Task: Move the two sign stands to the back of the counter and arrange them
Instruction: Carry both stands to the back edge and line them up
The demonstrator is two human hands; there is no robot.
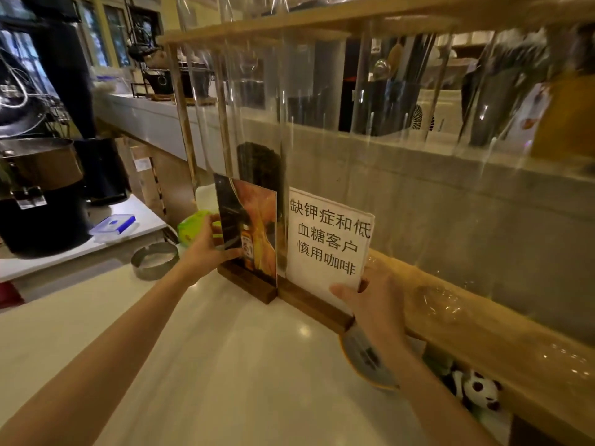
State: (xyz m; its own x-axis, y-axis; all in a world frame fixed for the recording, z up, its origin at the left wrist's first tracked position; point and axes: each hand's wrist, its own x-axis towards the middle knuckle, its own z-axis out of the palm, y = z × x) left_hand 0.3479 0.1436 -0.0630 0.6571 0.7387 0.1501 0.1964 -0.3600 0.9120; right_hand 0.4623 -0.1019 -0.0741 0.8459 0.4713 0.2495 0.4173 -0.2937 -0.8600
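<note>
Two sign stands on dark wooden bases stand side by side at the back of the pale counter [225, 365], against a clear screen. The left stand [254, 233] shows an orange picture with a bottle. The right stand [325, 239] holds a white sheet with black Chinese characters. Their bases touch end to end. My left hand [206, 249] grips the left edge of the picture sign. My right hand [370, 300] holds the lower right corner of the white sign, thumb on its front.
A clear screen in a wooden frame [483, 320] rises right behind the signs. A round metal ashtray [154, 260] and a green object [191, 228] sit to the left. A dish [363, 362] and a panda toy [476, 391] lie at the right.
</note>
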